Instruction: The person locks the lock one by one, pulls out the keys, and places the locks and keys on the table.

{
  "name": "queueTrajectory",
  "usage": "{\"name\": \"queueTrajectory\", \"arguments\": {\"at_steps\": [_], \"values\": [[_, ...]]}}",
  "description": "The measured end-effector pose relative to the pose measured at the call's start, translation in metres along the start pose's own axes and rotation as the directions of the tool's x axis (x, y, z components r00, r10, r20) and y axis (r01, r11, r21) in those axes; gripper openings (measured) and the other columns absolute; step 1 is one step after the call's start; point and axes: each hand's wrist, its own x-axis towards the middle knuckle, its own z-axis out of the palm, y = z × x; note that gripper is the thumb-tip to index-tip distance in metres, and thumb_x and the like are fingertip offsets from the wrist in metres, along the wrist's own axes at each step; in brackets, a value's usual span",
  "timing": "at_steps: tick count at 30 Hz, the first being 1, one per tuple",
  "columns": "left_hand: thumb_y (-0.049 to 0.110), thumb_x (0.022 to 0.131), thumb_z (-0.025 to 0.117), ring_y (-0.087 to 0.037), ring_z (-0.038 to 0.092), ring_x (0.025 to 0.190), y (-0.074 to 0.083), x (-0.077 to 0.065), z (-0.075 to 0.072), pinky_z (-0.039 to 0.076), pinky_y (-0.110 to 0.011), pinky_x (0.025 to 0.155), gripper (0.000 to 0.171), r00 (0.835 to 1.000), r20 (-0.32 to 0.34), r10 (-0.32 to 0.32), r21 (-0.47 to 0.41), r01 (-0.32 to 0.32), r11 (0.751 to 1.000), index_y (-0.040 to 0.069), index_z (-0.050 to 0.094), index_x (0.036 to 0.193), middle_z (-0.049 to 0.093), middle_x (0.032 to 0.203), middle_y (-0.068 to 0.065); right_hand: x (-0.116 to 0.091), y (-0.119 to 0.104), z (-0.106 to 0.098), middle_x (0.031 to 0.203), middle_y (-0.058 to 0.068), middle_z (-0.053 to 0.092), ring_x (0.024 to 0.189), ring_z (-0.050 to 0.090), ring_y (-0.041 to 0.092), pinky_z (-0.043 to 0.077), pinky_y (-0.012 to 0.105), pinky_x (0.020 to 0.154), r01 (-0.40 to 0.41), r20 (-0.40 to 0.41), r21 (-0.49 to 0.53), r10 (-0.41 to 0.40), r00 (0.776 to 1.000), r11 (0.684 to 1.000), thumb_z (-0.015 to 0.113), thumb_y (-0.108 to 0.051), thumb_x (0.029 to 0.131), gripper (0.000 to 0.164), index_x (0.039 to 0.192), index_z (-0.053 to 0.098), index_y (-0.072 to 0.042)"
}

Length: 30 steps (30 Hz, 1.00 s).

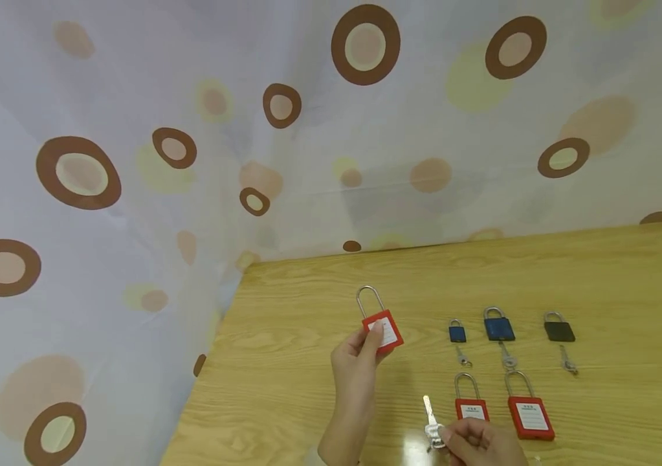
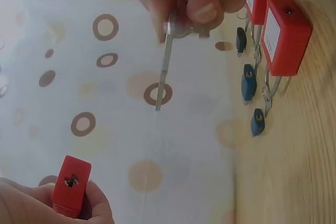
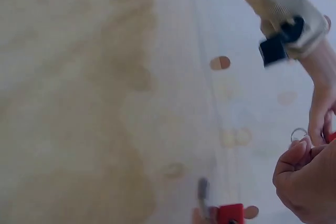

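My left hand (image 1: 356, 369) holds a red padlock (image 1: 391, 331) with a white label, its long shackle pointing up and the thumb across the label. In the left wrist view, the keyhole end of this padlock (image 2: 62, 192) faces the camera. Lower and to the right, my right hand (image 1: 482, 443) pinches a silver key (image 1: 431, 414) by its head, the blade sticking out past the fingertips. The key blade (image 2: 164, 72) is apart from the padlock. A thin key ring (image 3: 299, 132) shows by the right fingers in the right wrist view.
Two more red padlocks, a smaller one (image 1: 472, 409) and a larger one (image 1: 531, 415), lie near the right hand. Behind them are a small blue padlock (image 1: 457, 334), a bigger blue padlock (image 1: 500, 329) and a black padlock (image 1: 560, 331), keys below each. A patterned curtain (image 1: 307, 149) backs the wooden table (image 1: 272, 349).
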Motion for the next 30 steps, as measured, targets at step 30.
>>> {"name": "queueTrajectory", "arguments": {"at_steps": [30], "values": [[0.016,0.09,0.06,-0.012,0.063,0.089,-0.009,-0.01,-0.013,0.053,-0.025,0.082,0.036,0.993,0.073,-0.093,0.021,0.092,0.996,-0.012,0.058,0.112,0.065,0.102,-0.012,0.086,-0.043,0.022,0.041,-0.01,0.016,0.038,0.016,0.002,0.016,0.014,0.039,0.312,-0.042,-0.593,-0.416,0.909,0.742,0.05,0.005,0.076,0.049,0.041,0.024,-0.017]]}}
